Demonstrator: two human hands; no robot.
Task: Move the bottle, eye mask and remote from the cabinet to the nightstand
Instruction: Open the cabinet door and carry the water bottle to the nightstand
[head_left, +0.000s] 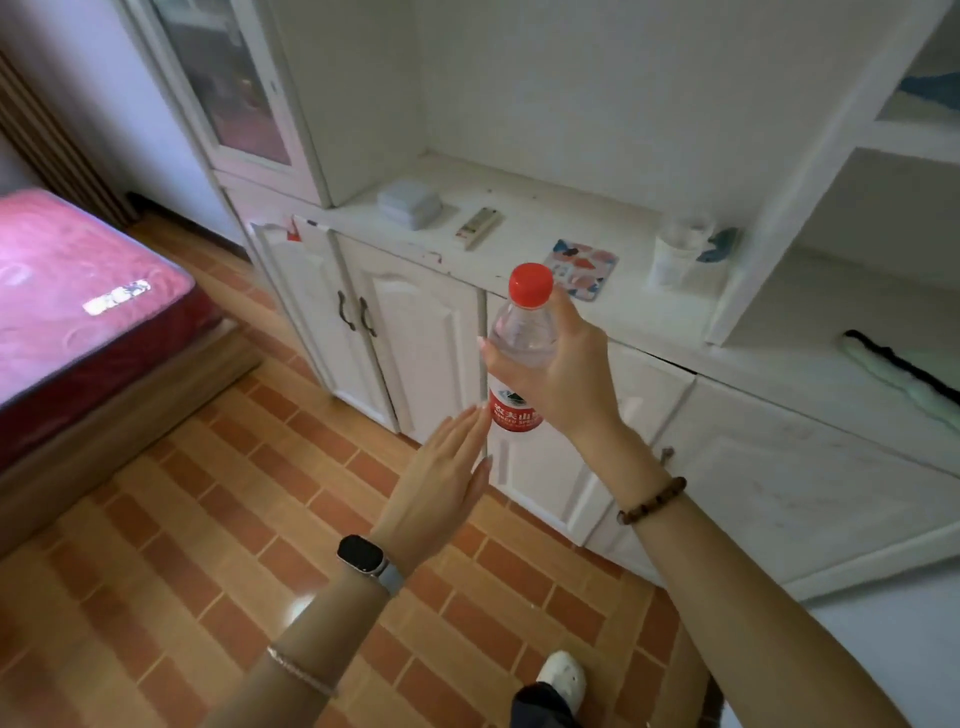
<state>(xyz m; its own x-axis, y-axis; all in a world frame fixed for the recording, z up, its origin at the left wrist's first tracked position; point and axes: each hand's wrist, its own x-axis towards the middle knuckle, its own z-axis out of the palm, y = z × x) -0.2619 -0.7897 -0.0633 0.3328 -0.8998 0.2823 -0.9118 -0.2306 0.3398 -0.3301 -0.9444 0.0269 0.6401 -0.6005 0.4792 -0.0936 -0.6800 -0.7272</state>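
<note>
My right grip (561, 374) holds the bottle (519, 322), lifted off the cabinet (571, 208) — my left grip (441, 467) is flat, wide, empty. The remote (478, 227) lies there untouched — nothing delivered yet, I judge.

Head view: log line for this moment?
right hand: grips bottle, in air | left hand: open, beside bottle | remote: on cabinet top

Wears a black-faced, pale-banded watch (362, 557) and thin silver bracelet (301, 670) on the left arm (332, 618), brown beads (652, 501) on the right wrist (631, 467), a white shoe (562, 675), dark trousers (540, 707).
</note>
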